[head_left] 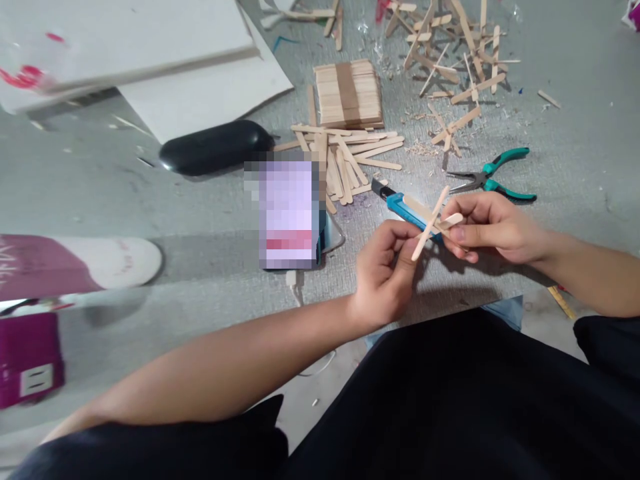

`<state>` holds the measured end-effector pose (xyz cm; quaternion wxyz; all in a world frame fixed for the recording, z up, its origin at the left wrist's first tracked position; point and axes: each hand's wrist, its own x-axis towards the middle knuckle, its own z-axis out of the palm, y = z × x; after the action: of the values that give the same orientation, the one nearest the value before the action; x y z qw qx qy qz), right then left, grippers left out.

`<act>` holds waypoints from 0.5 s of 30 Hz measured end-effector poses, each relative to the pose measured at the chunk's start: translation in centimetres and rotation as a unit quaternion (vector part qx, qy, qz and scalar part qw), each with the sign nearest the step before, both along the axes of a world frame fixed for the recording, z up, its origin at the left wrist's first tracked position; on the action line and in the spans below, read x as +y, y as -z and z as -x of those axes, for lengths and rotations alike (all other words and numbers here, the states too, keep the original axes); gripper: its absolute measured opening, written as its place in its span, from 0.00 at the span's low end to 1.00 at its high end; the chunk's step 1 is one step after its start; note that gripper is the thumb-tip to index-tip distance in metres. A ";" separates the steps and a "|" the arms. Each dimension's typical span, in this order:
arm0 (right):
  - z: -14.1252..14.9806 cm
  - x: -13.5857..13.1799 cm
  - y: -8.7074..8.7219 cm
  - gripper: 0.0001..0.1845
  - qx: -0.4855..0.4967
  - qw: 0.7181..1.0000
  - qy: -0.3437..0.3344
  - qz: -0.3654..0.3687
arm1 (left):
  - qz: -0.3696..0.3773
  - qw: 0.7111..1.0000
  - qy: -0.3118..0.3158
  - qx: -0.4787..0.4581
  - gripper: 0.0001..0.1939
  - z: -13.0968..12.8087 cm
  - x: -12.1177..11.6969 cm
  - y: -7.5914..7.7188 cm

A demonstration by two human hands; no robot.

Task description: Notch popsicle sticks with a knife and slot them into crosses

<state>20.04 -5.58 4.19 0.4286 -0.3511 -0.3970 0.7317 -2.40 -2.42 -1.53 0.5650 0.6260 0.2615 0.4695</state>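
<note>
Between my two hands is a small piece of crossed popsicle sticks, raised above the table near its front edge. My left hand pinches it with thumb and fingers from the left. From the right, my right hand grips another of its stick ends between thumb and forefinger. Just behind the crossed sticks lies a blue utility knife, partly hidden by them. Green-handled needle-nose pliers rest on the table beyond my right hand. Loose popsicle sticks are scattered beyond my left hand.
A paper-banded stack of sticks stands behind the loose ones. Several joined stick pieces and shavings cover the back right. A phone on a stand, a black case, white boards and a purple box occupy the left.
</note>
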 end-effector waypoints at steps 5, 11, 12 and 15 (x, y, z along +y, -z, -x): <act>0.2 -0.1 0.5 0.19 -0.009 1.000 -0.013 0.015 | -0.010 1.000 -0.004 -0.006 0.15 -0.3 0.1 -0.2; 0.3 -0.2 0.2 0.20 -0.039 0.999 -0.021 0.016 | -0.009 1.000 0.019 -0.007 0.15 -0.5 0.3 -0.2; 0.4 -0.2 0.1 0.20 -0.041 0.999 -0.022 0.014 | -0.006 1.000 0.025 -0.010 0.15 -0.5 0.3 -0.2; 0.5 -0.1 -0.2 0.22 -0.045 0.999 -0.017 0.013 | -0.009 1.000 0.026 -0.008 0.17 -0.5 0.2 -0.4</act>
<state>19.54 -5.72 4.39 0.3933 -0.3822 -0.4120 0.7277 -1.95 -2.18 -1.13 0.5736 0.6336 0.2365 0.4622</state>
